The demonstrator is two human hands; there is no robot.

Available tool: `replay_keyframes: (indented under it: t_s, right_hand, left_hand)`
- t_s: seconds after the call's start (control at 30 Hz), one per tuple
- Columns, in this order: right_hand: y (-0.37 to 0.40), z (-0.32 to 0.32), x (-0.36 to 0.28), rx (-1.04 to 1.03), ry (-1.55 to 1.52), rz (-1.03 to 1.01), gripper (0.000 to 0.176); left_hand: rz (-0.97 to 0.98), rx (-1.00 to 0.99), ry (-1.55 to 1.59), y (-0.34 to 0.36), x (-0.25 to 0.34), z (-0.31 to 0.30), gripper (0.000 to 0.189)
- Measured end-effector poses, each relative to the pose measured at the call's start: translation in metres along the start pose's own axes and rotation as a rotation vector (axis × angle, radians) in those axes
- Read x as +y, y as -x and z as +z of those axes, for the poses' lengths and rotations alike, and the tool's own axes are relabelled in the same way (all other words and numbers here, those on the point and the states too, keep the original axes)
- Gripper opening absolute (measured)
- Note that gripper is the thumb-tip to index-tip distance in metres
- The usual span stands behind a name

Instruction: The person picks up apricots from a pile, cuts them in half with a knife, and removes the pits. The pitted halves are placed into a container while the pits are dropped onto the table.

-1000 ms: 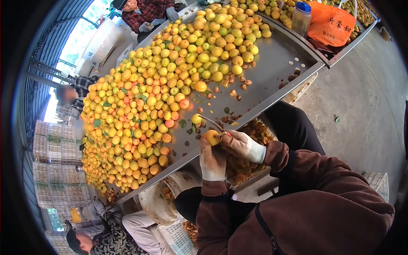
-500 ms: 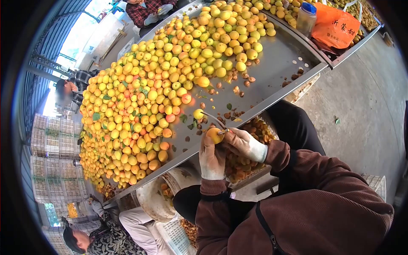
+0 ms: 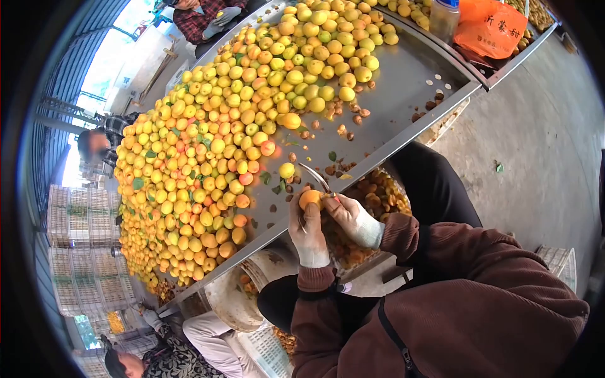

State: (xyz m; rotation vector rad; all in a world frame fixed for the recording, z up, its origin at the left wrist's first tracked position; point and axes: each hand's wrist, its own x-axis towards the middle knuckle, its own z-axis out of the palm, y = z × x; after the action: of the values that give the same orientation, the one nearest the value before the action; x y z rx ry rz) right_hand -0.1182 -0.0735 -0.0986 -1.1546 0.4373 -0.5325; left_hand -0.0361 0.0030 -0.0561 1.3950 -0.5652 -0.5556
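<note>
Gloved fingers of my left hand (image 3: pixel 307 230) are closed around an apricot (image 3: pixel 310 199) near the table's front edge. My right hand (image 3: pixel 354 217), also gloved, pinches a curved metal tool (image 3: pixel 317 176) against the apricot's right side; the tool's tip points up and left. A single yellow apricot (image 3: pixel 287 171) lies on the metal table just beyond. Below my hands is a crate of cut apricots (image 3: pixel 382 196), partly hidden by them.
A large heap of apricots (image 3: pixel 208 151) covers the metal table (image 3: pixel 403 82). Pits lie scattered there. An orange bag (image 3: pixel 488 28) and a jar (image 3: pixel 443 20) stand at the upper right. Buckets (image 3: pixel 230 296) sit below the edge. Co-workers are at the left and top.
Both hands have shifted slightly left in view, with the apricot and tool still held. The view has moved a little, and the co-worker at the lower left sits lower in it.
</note>
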Motion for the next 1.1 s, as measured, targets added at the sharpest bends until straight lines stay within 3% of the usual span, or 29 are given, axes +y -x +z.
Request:
replay_keyframes:
  t_s: [0.1, 0.17, 0.3, 0.37, 0.43, 0.5, 0.57, 0.63, 0.7, 0.77, 0.9, 0.97, 1.1]
  right_hand:
    - [-0.001, 0.001, -0.005, 0.007, -0.022, 0.03, 0.045]
    - [0.002, 0.002, -0.009, 0.009, -0.128, -0.054, 0.045]
    - [-0.003, -0.008, 0.001, 0.029, -0.062, -0.036, 0.041]
    - [-0.001, -0.014, -0.022, 0.062, 0.457, -0.13, 0.032]
    - [-0.013, -0.02, -0.031, 0.03, 0.551, -0.191, 0.024]
    - [-0.019, -0.023, -0.04, 0.035, 0.848, -0.143, 0.022]
    - [-0.021, -0.029, -0.035, 0.056, 0.685, -0.175, 0.027]
    - [-0.016, -0.022, -0.044, 0.046, 0.546, -0.168, 0.034]
    - [-0.011, -0.014, -0.038, -0.044, 0.319, -0.082, 0.039]
    - [-0.004, -0.011, -0.038, -0.072, 0.355, -0.053, 0.039]
    - [0.004, -0.007, -0.04, -0.124, 0.368, -0.011, 0.039]
    - [0.002, -0.006, -0.039, -0.068, 0.23, -0.095, 0.036]
    - [-0.009, -0.012, -0.036, -0.107, 0.061, -0.061, 0.035]
  left_hand:
    - [0.042, 0.005, -0.053, -0.003, 0.0, 0.003, 0.035]
    - [0.109, 0.006, -0.143, -0.003, 0.002, 0.007, 0.034]
    - [0.18, 0.004, -0.205, -0.003, 0.0, 0.01, 0.034]
    - [0.184, 0.052, -0.291, -0.005, -0.004, 0.008, 0.036]
    - [0.269, 0.091, -0.385, -0.009, -0.003, 0.006, 0.038]
    - [0.268, 0.207, -0.326, -0.013, 0.001, 0.004, 0.04]
    - [0.211, 0.198, -0.232, -0.012, 0.013, 0.003, 0.042]
    - [-0.013, 0.106, 0.327, -0.015, 0.01, -0.002, 0.045]
    - [-0.04, 0.112, 0.342, -0.013, 0.005, 0.002, 0.048]
    - [-0.064, 0.06, 0.524, -0.013, -0.001, 0.002, 0.049]
    - [-0.081, 0.062, 0.501, -0.013, -0.006, -0.004, 0.049]
    - [-0.083, 0.006, 0.537, -0.012, -0.001, -0.001, 0.05]
    - [-0.12, -0.03, 0.454, -0.007, 0.005, 0.002, 0.051]
